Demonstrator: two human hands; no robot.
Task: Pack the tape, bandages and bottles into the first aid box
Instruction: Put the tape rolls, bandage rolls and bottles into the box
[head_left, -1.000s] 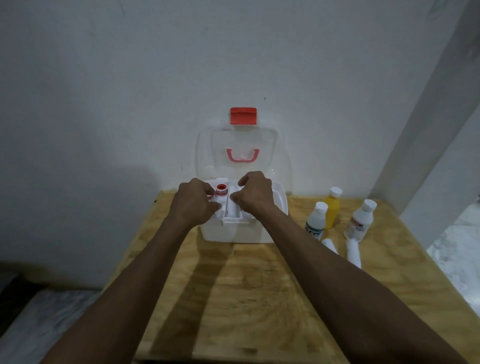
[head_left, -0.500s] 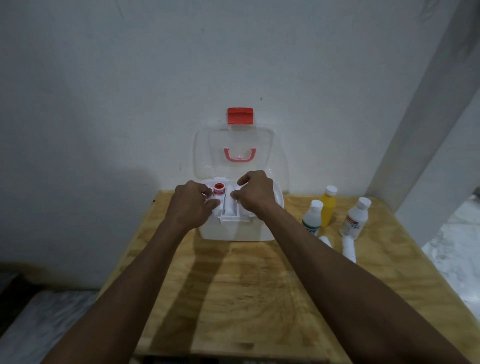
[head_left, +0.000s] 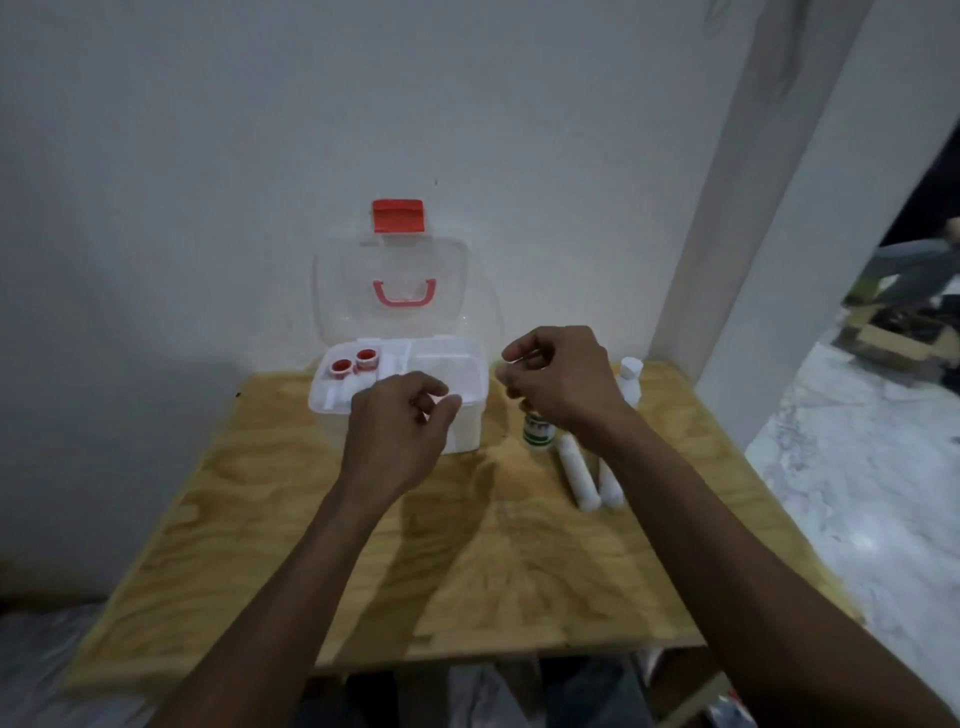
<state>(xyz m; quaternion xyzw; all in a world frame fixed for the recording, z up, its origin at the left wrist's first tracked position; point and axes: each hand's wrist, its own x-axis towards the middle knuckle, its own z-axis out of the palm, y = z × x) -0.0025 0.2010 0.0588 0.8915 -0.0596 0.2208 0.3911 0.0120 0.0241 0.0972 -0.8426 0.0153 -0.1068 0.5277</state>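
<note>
The white first aid box stands open against the wall, its clear lid upright with a red latch and handle. Two red-cored tape rolls lie in its left tray compartment. My left hand hovers in front of the box, fingers loosely curled, holding nothing. My right hand is right of the box, over the bottles, fingers curled with nothing visible in them. A green-labelled white bottle is partly hidden beneath it. Another white bottle stands behind. Two white bandage rolls lie on the table.
The plywood table ends close to me and at the right, where marble floor begins. A white pillar rises at the back right. The yellow bottle is hidden behind my right hand.
Both hands have left the box tray. The left drew back toward me; the right swung right over the bottles. The view shifted right and a second tape roll shows.
</note>
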